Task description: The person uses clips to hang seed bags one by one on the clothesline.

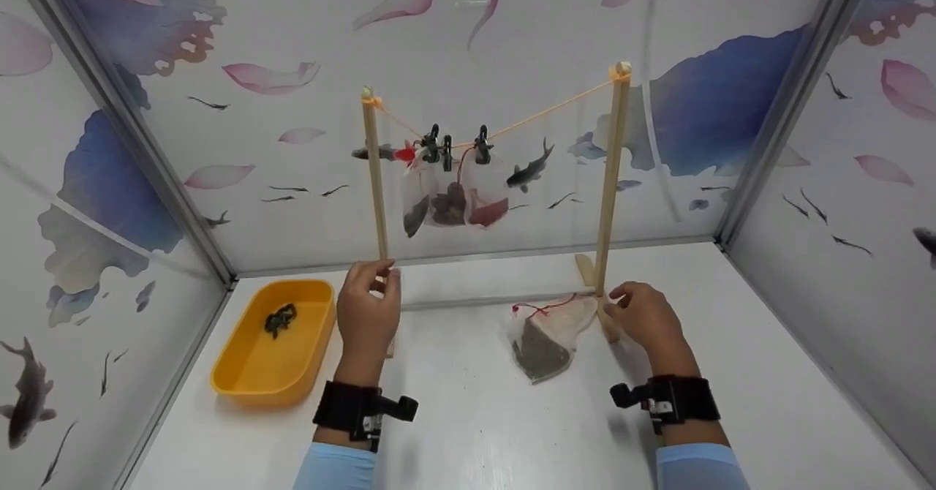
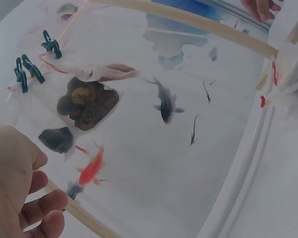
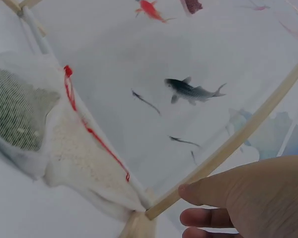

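Observation:
My left hand [image 1: 368, 311] is beside the left wooden post [image 1: 374, 183] of a small clothesline frame, fingers loosely curled around nothing. Close to the foot of the right post [image 1: 613, 183], my right hand [image 1: 647, 322] has its fingers bent loosely, the thumb next to the wood; contact cannot be told. Between the posts sags an orange string [image 1: 559, 110]. Black-green clips [image 1: 482, 145] hold pouches of thin white cloth with dark [image 2: 89, 104] and reddish contents on it. Left of my right hand, a pouch with green filling [image 3: 20, 106] and one with pale filling [image 3: 84, 153] lie together, red drawstring [image 3: 92, 131] showing.
A yellow tray [image 1: 227, 380] stands left of my left hand, holding a small heap of dark clips [image 1: 279, 319]. A pale bar [image 1: 497, 298] joins the posts low down. White panels printed with fish and petals enclose the white table [image 1: 468, 431] at the back and sides.

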`<action>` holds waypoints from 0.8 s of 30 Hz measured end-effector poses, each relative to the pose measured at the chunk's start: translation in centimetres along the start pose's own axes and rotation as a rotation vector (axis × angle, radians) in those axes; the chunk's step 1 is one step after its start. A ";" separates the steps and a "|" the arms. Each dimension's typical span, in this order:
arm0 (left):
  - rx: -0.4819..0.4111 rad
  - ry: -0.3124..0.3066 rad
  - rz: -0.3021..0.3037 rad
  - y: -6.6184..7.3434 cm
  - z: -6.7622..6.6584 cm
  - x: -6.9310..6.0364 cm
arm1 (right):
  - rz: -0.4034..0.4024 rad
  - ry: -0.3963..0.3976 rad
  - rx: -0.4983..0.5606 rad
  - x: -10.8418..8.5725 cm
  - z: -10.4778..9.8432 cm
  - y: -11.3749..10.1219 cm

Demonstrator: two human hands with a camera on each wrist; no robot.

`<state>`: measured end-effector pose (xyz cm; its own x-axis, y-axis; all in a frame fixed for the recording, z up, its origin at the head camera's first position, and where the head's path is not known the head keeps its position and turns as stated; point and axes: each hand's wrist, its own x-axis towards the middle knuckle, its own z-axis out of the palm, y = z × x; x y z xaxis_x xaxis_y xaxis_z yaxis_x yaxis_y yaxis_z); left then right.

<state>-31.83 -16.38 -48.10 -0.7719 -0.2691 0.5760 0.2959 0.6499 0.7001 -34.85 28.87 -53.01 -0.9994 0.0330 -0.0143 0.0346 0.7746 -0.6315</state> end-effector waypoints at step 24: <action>0.628 -0.626 -0.429 -17.4 -11.8 3.6 | 0.056 -0.138 -0.001 0.2 2.0 2.3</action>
<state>-33.12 -37.05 -53.26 -0.9563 -0.2626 -0.1287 -0.2914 0.8934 0.3418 -34.95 29.37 -56.01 -0.9877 -0.0109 -0.1561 0.0903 0.7748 -0.6257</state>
